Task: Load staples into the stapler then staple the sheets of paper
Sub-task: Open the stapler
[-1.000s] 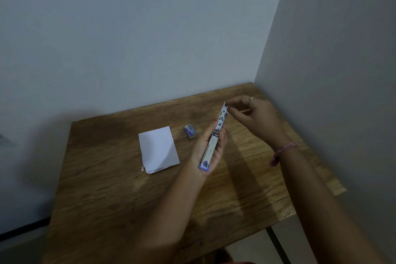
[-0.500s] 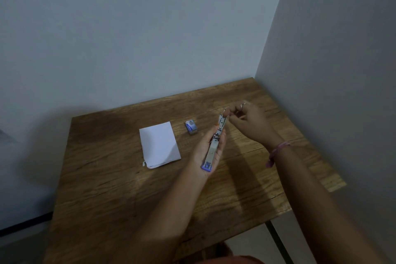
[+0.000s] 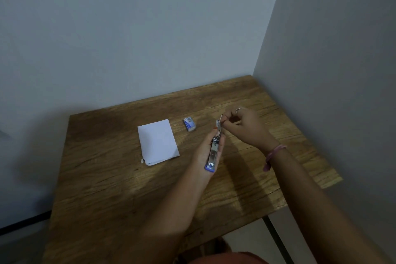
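Observation:
My left hand (image 3: 206, 149) holds a silver stapler (image 3: 213, 152) with a blue end, opened out flat and pointing away from me above the wooden table (image 3: 102, 169). My right hand (image 3: 243, 126) pinches at the stapler's far tip; whatever small thing sits between those fingers is too tiny to make out. A small stack of white paper sheets (image 3: 157, 141) lies on the table to the left of the stapler. Behind it, a small blue staple box (image 3: 189, 124) rests on the table.
The table sits in a corner, with a wall (image 3: 128, 28) along its far edge and another wall (image 3: 342, 70) on the right. A black table leg (image 3: 276, 240) shows below the near right edge.
My right hand came down and closer to the stapler's far tip, fingers pinched together. The view shifted slightly; my left hand kept the stapler in about the same place.

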Demonstrator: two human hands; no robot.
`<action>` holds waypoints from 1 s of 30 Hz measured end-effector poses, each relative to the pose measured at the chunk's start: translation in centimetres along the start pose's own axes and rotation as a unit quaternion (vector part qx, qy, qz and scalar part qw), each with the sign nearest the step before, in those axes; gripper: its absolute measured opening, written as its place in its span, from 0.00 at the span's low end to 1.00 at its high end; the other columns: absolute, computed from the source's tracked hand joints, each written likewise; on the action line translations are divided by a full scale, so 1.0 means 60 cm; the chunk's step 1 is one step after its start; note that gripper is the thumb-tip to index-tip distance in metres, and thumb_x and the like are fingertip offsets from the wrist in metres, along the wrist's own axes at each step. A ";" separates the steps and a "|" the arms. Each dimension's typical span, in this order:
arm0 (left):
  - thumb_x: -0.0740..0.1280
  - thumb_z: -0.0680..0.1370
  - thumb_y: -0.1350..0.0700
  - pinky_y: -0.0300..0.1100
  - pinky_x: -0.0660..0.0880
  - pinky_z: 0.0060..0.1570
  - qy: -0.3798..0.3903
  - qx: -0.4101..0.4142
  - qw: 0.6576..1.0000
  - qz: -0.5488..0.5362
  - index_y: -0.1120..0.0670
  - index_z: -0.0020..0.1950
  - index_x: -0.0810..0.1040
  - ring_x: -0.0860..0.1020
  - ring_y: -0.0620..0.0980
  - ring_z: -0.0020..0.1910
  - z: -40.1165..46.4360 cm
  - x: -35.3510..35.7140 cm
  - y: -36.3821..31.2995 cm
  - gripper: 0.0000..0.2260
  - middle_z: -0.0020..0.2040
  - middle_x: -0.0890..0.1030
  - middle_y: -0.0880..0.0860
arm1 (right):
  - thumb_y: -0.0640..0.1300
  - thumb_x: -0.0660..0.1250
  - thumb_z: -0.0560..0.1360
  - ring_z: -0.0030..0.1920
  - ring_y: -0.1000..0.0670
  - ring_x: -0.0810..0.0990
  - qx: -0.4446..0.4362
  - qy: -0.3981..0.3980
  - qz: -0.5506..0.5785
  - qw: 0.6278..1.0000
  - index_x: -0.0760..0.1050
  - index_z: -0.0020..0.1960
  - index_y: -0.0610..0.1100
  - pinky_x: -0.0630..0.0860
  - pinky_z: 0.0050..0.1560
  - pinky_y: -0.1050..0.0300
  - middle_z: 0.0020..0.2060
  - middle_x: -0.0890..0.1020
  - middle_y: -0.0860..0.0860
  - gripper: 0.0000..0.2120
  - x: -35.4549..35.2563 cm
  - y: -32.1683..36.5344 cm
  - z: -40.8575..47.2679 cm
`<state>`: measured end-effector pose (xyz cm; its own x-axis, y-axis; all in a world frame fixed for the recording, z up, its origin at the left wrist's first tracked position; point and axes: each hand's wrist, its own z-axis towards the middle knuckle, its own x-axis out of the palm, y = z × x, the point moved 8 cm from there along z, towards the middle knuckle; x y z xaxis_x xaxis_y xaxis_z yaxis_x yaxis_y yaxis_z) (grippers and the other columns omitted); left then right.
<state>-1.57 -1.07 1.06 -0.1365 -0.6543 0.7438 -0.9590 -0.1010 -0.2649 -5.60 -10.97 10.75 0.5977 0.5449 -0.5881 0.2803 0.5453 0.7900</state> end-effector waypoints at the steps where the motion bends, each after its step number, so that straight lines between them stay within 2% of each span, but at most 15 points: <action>1: 0.69 0.76 0.60 0.35 0.80 0.29 -0.002 0.001 1.000 -0.003 0.64 0.50 0.80 0.83 0.47 0.32 0.000 -0.003 0.000 0.08 0.42 0.82 0.58 | 0.38 0.68 0.74 0.43 0.50 0.81 -0.002 0.006 0.002 1.000 0.80 0.40 0.41 0.79 0.48 0.51 0.40 0.83 0.47 0.04 0.003 0.002 -0.002; 5: 0.70 0.75 0.59 0.36 0.79 0.27 -0.009 0.003 1.000 -0.006 0.64 0.49 0.80 0.84 0.47 0.31 0.002 -0.011 -0.001 0.07 0.37 0.84 0.58 | 0.37 0.70 0.72 0.43 0.51 0.83 0.002 0.015 0.024 1.000 0.80 0.43 0.40 0.80 0.47 0.54 0.40 0.84 0.48 0.01 0.010 -0.006 -0.010; 8: 0.72 0.73 0.60 0.36 0.79 0.26 -0.025 0.013 1.000 -0.001 0.64 0.50 0.80 0.84 0.48 0.32 0.002 -0.015 0.000 0.09 0.38 0.84 0.59 | 0.38 0.76 0.68 0.43 0.50 0.84 0.031 0.012 0.067 0.997 0.80 0.46 0.41 0.80 0.47 0.58 0.41 0.85 0.46 0.08 0.013 -0.019 -0.014; 12: 0.73 0.72 0.62 0.35 0.78 0.27 -0.044 0.031 0.999 0.008 0.65 0.54 0.79 0.84 0.48 0.33 0.003 -0.016 0.000 0.13 0.42 0.84 0.60 | 0.38 0.77 0.66 0.43 0.49 0.84 0.044 0.002 0.084 0.995 0.81 0.51 0.41 0.80 0.46 0.59 0.44 0.85 0.44 0.14 0.013 -0.027 -0.018; 15: 0.74 0.71 0.63 0.36 0.80 0.31 -0.053 0.047 0.997 0.012 0.65 0.50 0.80 0.85 0.49 0.36 0.000 -0.014 0.001 0.10 0.43 0.85 0.60 | 0.37 0.76 0.67 0.49 0.49 0.83 0.058 0.008 0.093 0.994 0.82 0.51 0.39 0.80 0.54 0.50 0.48 0.85 0.45 0.13 0.011 -0.032 -0.018; 17: 0.75 0.69 0.63 0.36 0.81 0.34 -0.058 0.058 0.996 0.023 0.64 0.47 0.81 0.85 0.49 0.36 -0.003 -0.013 0.003 0.09 0.39 0.86 0.59 | 0.35 0.76 0.67 0.51 0.49 0.83 0.060 0.016 0.095 0.994 0.82 0.50 0.38 0.79 0.56 0.48 0.49 0.84 0.45 0.12 0.010 -0.030 -0.019; 21: 0.76 0.69 0.61 0.35 0.80 0.35 -0.075 0.080 0.992 0.066 0.62 0.45 0.82 0.85 0.47 0.36 -0.003 -0.016 0.004 0.08 0.37 0.86 0.56 | 0.35 0.75 0.67 0.49 0.48 0.84 0.043 0.021 0.066 0.997 0.82 0.47 0.38 0.79 0.55 0.48 0.45 0.85 0.44 0.09 0.007 -0.022 -0.021; 25: 0.75 0.70 0.60 0.35 0.81 0.39 -0.085 0.087 0.990 0.074 0.62 0.47 0.82 0.85 0.48 0.39 -0.004 -0.020 0.004 0.09 0.40 0.86 0.57 | 0.36 0.75 0.68 0.44 0.50 0.84 0.015 0.022 0.022 0.999 0.83 0.46 0.40 0.79 0.49 0.54 0.42 0.85 0.47 0.07 0.008 -0.011 -0.024; 27: 0.75 0.71 0.61 0.35 0.81 0.36 -0.068 0.080 0.993 0.060 0.62 0.48 0.82 0.85 0.48 0.39 -0.004 -0.017 0.007 0.09 0.40 0.86 0.58 | 0.37 0.75 0.68 0.43 0.48 0.83 0.001 0.020 -0.001 1.000 0.83 0.45 0.42 0.79 0.48 0.55 0.41 0.85 0.47 0.07 0.005 -0.006 -0.026; 30: 0.73 0.71 0.62 0.36 0.82 0.35 0.015 0.040 0.999 0.005 0.64 0.48 0.81 0.85 0.49 0.38 -0.005 0.005 0.014 0.09 0.40 0.86 0.59 | 0.38 0.75 0.69 0.43 0.48 0.83 -0.009 0.031 -0.005 0.999 0.82 0.46 0.43 0.78 0.49 0.57 0.42 0.85 0.48 0.07 -0.003 0.000 -0.025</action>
<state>-2.51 -1.11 1.26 -0.1554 -0.6328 0.7585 -0.9348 -0.1540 -0.3200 -6.87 -10.11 10.60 0.5465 0.5780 -0.6060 0.2720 0.5619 0.7812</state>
